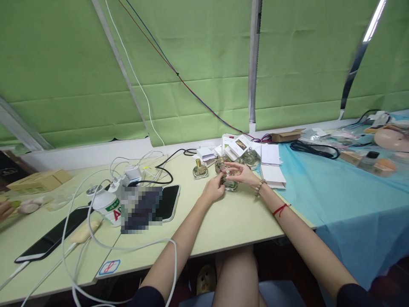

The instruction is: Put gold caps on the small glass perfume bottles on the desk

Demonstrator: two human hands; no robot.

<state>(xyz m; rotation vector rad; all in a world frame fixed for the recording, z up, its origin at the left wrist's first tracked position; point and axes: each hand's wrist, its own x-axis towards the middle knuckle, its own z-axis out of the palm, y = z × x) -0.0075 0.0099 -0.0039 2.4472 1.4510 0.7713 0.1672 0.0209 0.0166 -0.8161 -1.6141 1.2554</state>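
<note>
Both hands meet on an upright glass perfume bottle (228,182) standing on the worktop (223,221), left hand (213,190) fingers curled against its side, right hand (240,172) fingers loosely over its top.

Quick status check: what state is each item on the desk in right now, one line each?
Left hand: fingers closed on the glass bottle.
Right hand: fingers on the bottle's top.
Glass bottle: upright on the desk, held by both hands.
Gold-capped bottle: upright, capped, untouched.
Phone: flat, screen dark.
Tablet: flat, screen dark.
Charger: cables plugged in.
</note>
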